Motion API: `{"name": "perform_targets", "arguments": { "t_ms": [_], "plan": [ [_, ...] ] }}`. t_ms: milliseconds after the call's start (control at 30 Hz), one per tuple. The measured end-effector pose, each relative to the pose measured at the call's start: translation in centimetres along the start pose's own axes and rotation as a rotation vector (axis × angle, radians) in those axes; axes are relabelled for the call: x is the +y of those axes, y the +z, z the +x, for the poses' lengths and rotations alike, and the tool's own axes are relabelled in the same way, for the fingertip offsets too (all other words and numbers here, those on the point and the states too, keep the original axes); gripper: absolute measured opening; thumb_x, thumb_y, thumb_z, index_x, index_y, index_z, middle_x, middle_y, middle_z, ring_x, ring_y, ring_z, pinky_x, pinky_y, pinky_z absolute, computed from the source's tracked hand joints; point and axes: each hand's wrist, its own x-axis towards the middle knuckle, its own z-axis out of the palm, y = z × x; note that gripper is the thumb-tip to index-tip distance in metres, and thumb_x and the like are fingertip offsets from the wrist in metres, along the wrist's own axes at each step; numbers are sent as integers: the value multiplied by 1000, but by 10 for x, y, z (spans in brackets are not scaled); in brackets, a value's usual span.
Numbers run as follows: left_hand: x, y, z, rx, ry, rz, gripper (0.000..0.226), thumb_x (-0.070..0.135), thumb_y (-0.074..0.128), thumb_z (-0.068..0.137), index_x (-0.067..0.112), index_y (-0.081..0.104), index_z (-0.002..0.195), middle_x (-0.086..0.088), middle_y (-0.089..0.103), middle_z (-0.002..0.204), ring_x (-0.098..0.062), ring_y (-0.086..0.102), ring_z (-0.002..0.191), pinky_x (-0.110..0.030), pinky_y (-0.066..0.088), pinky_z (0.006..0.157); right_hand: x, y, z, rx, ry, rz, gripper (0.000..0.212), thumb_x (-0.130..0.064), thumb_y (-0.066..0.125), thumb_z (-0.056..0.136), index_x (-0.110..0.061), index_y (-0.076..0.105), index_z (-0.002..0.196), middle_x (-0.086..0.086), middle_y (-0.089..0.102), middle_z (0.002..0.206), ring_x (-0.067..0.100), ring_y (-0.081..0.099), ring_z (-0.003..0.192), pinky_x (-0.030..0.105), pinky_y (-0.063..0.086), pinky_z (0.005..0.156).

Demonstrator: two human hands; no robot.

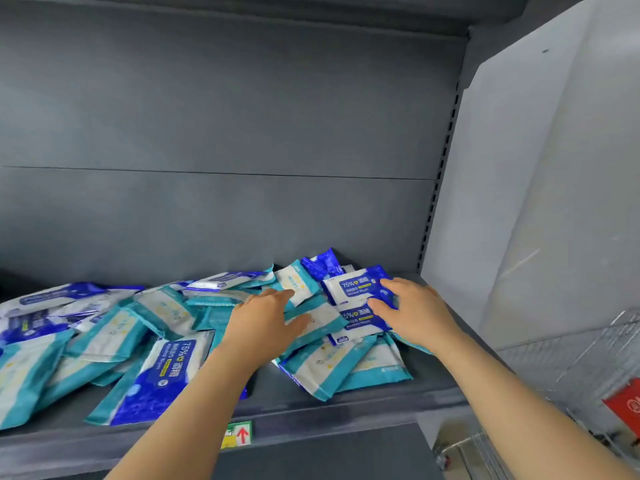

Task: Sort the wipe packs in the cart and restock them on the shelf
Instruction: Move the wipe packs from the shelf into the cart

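Back panel [221,133]: dark grey, behind and above both hands, with one thin horizontal seam across it. Slotted upright [440,188]: runs vertically up and to the right of the right hand. Pale wall panel [540,188]: further right of that hand. Green-and-yellow label with red arrow [237,434]: below the left forearm. Red tag [625,407]: low, far right of the right forearm.

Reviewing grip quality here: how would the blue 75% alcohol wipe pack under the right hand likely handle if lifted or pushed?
The blue wipe pack looks like a soft, glossy film pouch, so probably floppy and somewhat slippery. It lies flat, so rolling seems unlikely; pushed by the right hand, it would probably slide across the teal packs beneath.
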Motion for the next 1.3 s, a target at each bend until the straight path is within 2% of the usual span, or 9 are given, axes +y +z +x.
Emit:
{"name": "perform_targets", "arguments": {
  "t_ms": [100, 233, 400, 500, 633, 867, 1000, 1167, 1300],
  "plan": [
    [11, 17, 14, -173, -95, 97, 73, 68, 49, 83, 28, 38, 143, 0, 47, 141, -23, 44, 129, -35, 38, 102, 19, 3, 19, -128, -38, 76, 70, -59, 54, 85, -26, 37, 144, -8, 44, 144, 15, 43, 130, 38, 31, 110],
    [13, 26, 28, -224, -200, 163, 78, 71, 52, 80, 25, 39, 142, -3, 42, 143, -25, 39, 132, -39, 34, 106, 29, 17, 47, -385, -29, 124, 114, -83, 59, 56, -32, 18, 150, -5, 22, 156, 18, 28, 141, 41, 30, 113],
    [7, 28, 41, -56, -379, -27, 59, 59, 60, 83, 13, 49, 118, -6, 55, 116, -27, 56, 103, -34, 44, 82, 34, 39, 83, -432, -64, 155, 131, -93, 61, 30, -44, 20, 143, -3, 32, 146, 22, 31, 137, 45, 34, 109],
    [4, 21, 58, 127, -505, -303, 38, 43, 61, 89, 8, 51, 103, -8, 60, 103, -26, 53, 86, -32, 38, 71, 31, 40, 92, -410, -96, 194, 111, -83, 70, 32, -47, 30, 130, -1, 46, 122, 24, 45, 118, 43, 40, 101],
    [1, 26, 80, 23, -565, -355, 40, 40, 54, 93, 5, 51, 112, -18, 59, 115, -32, 55, 99, -32, 38, 73, 27, 36, 93, -398, -118, 274, 88, -69, 79, 41, -40, 41, 115, -9, 54, 112, 17, 52, 107, 42, 41, 97],
    [25, 37, 78, -153, -403, -198, 42, 44, 47, 94, 11, 41, 119, -9, 57, 111, -28, 54, 92, -33, 40, 75, 41, 20, 81, -460, 2, 89, 106, -85, 64, 47, -47, 25, 137, 2, 41, 137, 28, 40, 128, 46, 37, 102],
    [52, 37, 63, -144, -296, -319, 58, 48, 54, 91, 15, 36, 135, -4, 49, 136, -25, 48, 120, -30, 36, 91, 55, 14, 65, -498, 133, 26, 125, -95, 53, 39, -47, 9, 146, 6, 35, 147, 30, 34, 135, 47, 36, 106],
    [71, 55, 40, -194, -299, -49, 85, 74, 43, 80, 33, 14, 149, 1, 18, 157, -24, 15, 145, -50, 19, 112, 56, 9, 37, -398, 211, 150, 111, -86, 62, 50, -31, 32, 141, 2, 43, 143, 23, 42, 129, 38, 42, 96],
    [73, 57, 33, -124, -285, -69, 84, 73, 44, 81, 34, 13, 150, 2, 25, 154, -25, 23, 141, -51, 27, 108, 49, 7, 24, -286, 236, 277, 84, -73, 72, 58, -24, 51, 123, -7, 59, 118, 13, 59, 100, 33, 51, 84]
  ]
}}
